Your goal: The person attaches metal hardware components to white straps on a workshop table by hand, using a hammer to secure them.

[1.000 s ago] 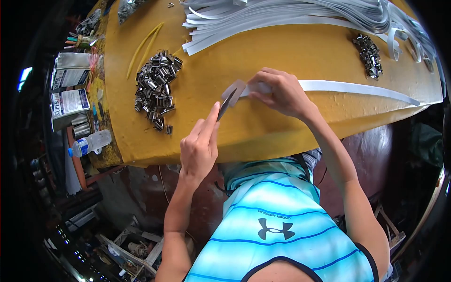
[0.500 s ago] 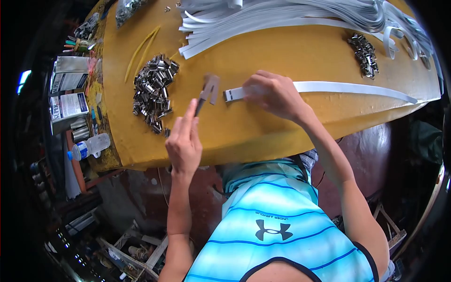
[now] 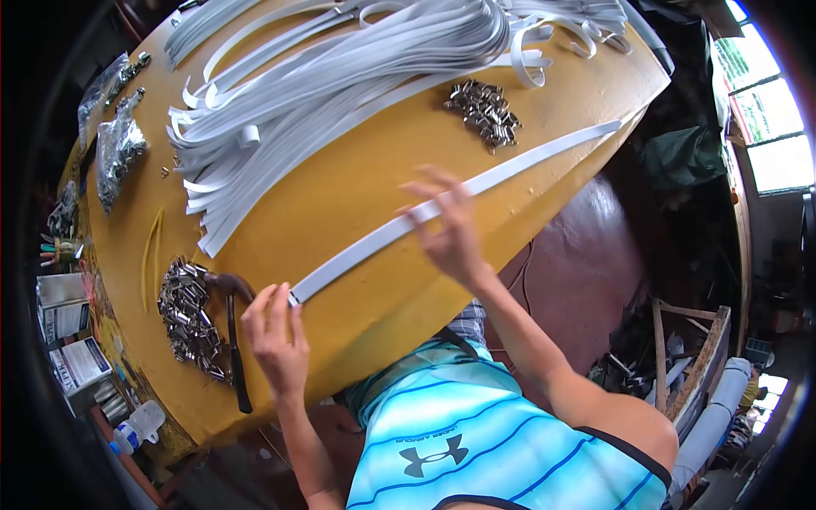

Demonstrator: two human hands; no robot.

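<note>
Strip (image 3: 374, 242) stretches from left hand (image 3: 276, 340) to under right hand (image 3: 446, 229).

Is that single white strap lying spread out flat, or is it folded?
Spread flat: the white strap runs straight across the yellow table; the left hand holds its end.

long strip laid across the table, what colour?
Plain white, no pattern: the strip stands out against the yellow table in the head view.

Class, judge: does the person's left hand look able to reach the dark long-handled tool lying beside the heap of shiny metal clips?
Probably yes. The left hand sits at the white strip's end, and the dark long-handled tool lies just beside it on the yellow table, with nothing between them.
</note>
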